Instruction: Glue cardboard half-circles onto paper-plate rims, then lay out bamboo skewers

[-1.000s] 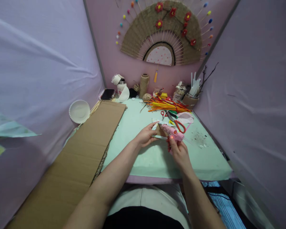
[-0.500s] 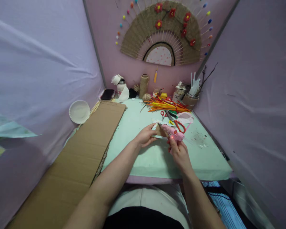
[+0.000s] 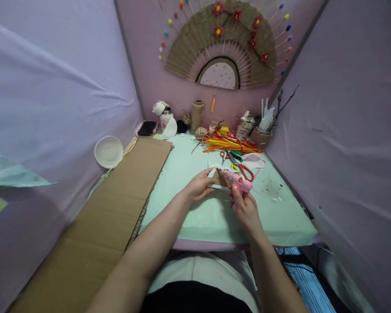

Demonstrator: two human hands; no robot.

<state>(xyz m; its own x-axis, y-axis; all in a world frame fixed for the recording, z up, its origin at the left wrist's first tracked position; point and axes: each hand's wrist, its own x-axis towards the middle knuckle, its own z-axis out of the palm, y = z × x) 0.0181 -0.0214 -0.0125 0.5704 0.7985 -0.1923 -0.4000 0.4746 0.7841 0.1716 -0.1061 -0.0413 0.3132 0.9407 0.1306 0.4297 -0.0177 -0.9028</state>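
My right hand is wrapped around a pink hot glue gun with a small lit red light. The gun's nozzle points up and left, over a small brown cardboard piece edged with white paper or cloth. Pinched at its left side, that piece is in my left hand. Whether the nozzle touches the cardboard I cannot tell. Just beyond the gun lie red-handled scissors and a smaller pair of red scissors.
Orange and yellow strips are piled at the back of the green-covered table. Long cardboard extends along the left, near a white paper plate. Twine, a phone and a pot of glue sticks stand behind.
Almost nothing differs. Both hands keep their hold on the glue gun and cardboard piece, and the view has shifted very slightly.
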